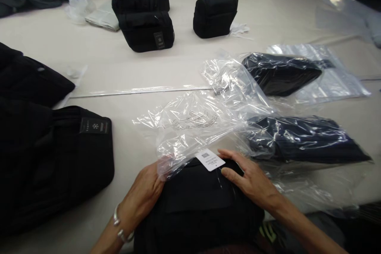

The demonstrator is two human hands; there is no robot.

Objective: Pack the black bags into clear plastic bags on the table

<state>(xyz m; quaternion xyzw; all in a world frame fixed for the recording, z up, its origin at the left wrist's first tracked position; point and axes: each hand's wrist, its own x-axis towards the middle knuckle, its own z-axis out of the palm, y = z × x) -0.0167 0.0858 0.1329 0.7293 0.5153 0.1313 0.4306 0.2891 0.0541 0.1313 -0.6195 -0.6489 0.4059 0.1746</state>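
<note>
A black fabric bag [205, 202] is right in front of me, at the table's near edge. A white hang tag [210, 160] with a printed code lies at its top edge on a thin clear string. My left hand [145, 190] grips the bag's left side, its fingertips partly covered by clear plastic. At the bag's upper right, my right hand [253, 178] holds the edge, thumb and forefinger apart beside the tag. A clear plastic bag [193, 123] with printed text is spread just beyond the black bag and reaches over its upper left corner.
Two plastic-wrapped dark bags [309, 139] [279, 73] lie to the right. More black bags [89, 154] crowd the left side. Further black bags [145, 27] [216, 16] stand at the back of the pale table [184, 59]. Clear plastic sheets [330, 83] lie at the right.
</note>
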